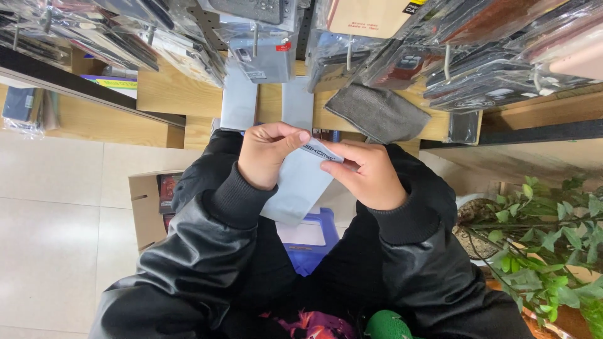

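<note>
Overhead, the head camera is looking down on two hands meeting in the middle of the picture. The left hand [267,154] is curling its fingers and pinching the top edge of a flat pale grey packet [298,182], thumb pressed against the fingertips. The right hand [364,172] is pinching the same top corner from the other side, where a small white label strip with dark print [321,150] is lying across the packet at a slant. The packet is hanging down between the two black leather sleeves [201,251], its lower end lying just above a blue plastic stool [311,242].

Above the hands, clear plastic packages [264,50] are hanging on hooks in crowded rows from a display rack; one is carrying a small red tag, and a tan card package with a black and yellow corner [370,16] is hanging at the top. A grey cloth pouch [380,113] is dangling just beside the right hand. Light wooden shelving [169,94] is running behind them.

At the left, an open cardboard box [147,207] is standing on the pale tiled floor [56,220]. At the right, a leafy green potted plant [546,251] is crowding the corner.
</note>
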